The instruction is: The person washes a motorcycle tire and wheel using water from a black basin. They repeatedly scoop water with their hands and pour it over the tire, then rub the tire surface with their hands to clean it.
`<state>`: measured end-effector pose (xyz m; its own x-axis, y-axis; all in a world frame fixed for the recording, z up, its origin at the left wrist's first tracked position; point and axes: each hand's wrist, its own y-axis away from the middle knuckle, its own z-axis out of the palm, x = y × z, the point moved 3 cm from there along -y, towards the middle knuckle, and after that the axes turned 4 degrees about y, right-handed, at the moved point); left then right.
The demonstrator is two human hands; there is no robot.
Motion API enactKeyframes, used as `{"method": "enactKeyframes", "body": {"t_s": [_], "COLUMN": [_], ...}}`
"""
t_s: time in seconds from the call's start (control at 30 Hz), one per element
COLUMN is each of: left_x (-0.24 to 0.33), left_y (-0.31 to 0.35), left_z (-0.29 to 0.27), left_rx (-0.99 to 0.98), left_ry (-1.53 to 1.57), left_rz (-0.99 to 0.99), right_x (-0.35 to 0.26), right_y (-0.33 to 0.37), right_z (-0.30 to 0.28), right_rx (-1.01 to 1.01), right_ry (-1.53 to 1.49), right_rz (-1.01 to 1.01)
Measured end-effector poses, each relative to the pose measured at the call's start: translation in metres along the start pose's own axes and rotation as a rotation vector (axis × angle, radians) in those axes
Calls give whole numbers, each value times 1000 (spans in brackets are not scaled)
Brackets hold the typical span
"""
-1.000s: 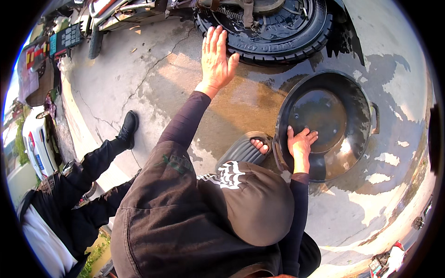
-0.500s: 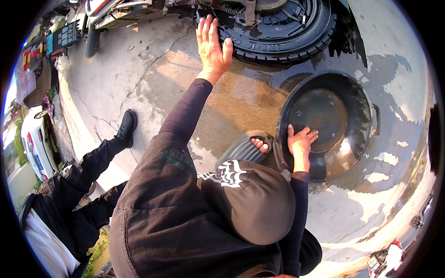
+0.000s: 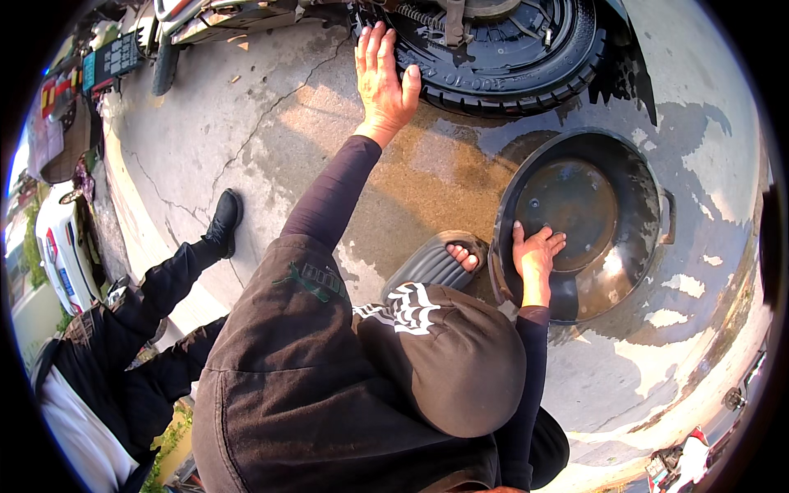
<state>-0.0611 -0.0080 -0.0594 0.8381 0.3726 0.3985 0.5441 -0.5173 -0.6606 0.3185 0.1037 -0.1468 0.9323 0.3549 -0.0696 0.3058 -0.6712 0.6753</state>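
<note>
My left hand (image 3: 386,89) reaches up with its fingers stretched out flat. Its fingertips lie at the left side of a black, ribbed tyre (image 3: 501,99) on a wheel; whether they press on it I cannot tell. Dark sleeves cover both my arms. Spread fingers show on my right hand (image 3: 536,259), which rests inside a wide dark basin (image 3: 640,185) against its near-left inner side. The basin has a loop handle on the right and a dull, wet-looking bottom.
A foot in a grey slide sandal (image 3: 436,267) stands left of the basin. At the left, another person's black-trousered leg and shoe (image 3: 222,223) reach onto the cracked concrete (image 3: 271,164). Wet patches surround the basin. A white car (image 3: 70,255) stands far left.
The view has shifted slightly. Raised marks on the tyre sit further right, so the wheel seems to have turned a little. Both hands keep nearly the same poses.
</note>
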Motion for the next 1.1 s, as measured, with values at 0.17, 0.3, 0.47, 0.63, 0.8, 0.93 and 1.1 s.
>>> {"method": "enactKeyframes", "body": {"t_s": [0.17,0.3,0.47,0.63,0.8,0.93,1.1], "left_x": [1,1,0,0,0,0,0], "left_y": [0,-1,0,0,0,0,-1], "left_z": [0,0,0,1,1,0,1], "left_rx": [1,7,8,10,11,9,11], "left_ry": [2,10,12,13,8,9,11], "left_rz": [1,4,-1,5,10,1,0], "right_x": [0,-1,-2,-2,-1,-1,-1], "right_y": [0,2,1,1,1,1,0], "right_z": [-1,-3,-3,-2,-1,-1,-1], "right_rx": [-4,-10,0,5,12,12,9], "right_ry": [-20,-12,-19,-28,-34,-24,-9], "right_rz": [11,18,15,5,1,-3,-7]}}
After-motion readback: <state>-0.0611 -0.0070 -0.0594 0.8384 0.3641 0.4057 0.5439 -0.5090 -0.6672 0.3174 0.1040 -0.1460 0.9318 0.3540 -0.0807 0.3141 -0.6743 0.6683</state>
